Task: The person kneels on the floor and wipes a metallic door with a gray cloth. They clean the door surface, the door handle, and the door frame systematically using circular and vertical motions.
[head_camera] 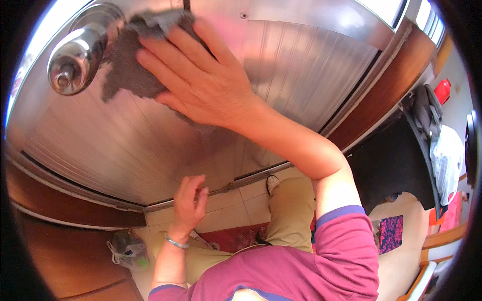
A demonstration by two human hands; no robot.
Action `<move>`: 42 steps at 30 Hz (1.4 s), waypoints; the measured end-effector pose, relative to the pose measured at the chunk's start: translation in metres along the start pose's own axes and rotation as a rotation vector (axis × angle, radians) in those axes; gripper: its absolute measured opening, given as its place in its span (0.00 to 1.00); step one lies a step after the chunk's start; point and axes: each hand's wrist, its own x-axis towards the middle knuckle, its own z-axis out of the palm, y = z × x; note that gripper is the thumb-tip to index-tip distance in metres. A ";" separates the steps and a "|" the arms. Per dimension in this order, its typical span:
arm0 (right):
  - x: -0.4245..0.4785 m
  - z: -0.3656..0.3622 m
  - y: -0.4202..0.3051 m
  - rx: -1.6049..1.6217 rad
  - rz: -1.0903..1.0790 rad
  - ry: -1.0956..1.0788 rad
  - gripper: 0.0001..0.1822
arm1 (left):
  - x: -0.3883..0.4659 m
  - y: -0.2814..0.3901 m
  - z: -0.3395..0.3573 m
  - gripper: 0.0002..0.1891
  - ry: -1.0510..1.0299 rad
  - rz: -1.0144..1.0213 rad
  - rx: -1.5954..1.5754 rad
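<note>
My right hand (203,79) presses a dark grey cloth (131,71) flat against a brushed metal door (297,67) with ribbed panels. The fingers are spread over the cloth, and part of it bunches up above the fingertips. Just left of the cloth, a shiny round metal door knob (73,62) juts out from the door. My left hand (191,201) is raised in front of the lower door with its fingers loosely curled, holding nothing. A bangle circles the left wrist.
Wooden door frame parts (376,94) border the metal door. A plastic bag (130,250) lies on the tiled floor at lower left, and a red mat (237,239) is by my legs. To the right are a black panel (391,161), hanging dark cloth (427,111) and a white bag (446,161).
</note>
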 end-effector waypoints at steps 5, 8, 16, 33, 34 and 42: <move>-0.088 -0.006 -0.022 0.090 -0.183 -0.390 0.35 | -0.014 0.007 -0.018 0.17 0.160 -0.091 0.008; -0.168 0.003 -0.037 0.080 -0.402 -0.541 0.34 | -0.014 0.027 -0.018 0.17 0.134 -0.027 0.015; -0.065 -0.011 -0.006 0.132 -0.104 -0.324 0.34 | -0.027 0.020 -0.020 0.15 0.143 -0.053 0.130; -0.138 0.011 -0.052 0.193 -0.260 -0.446 0.32 | -0.037 0.019 -0.046 0.15 0.424 -0.195 0.115; -0.155 0.016 -0.059 0.207 -0.322 -0.477 0.31 | -0.036 0.019 -0.047 0.15 0.440 -0.190 0.110; -0.240 0.045 -0.097 -0.009 -0.726 -0.638 0.31 | -0.039 0.010 -0.046 0.15 0.365 -0.232 0.110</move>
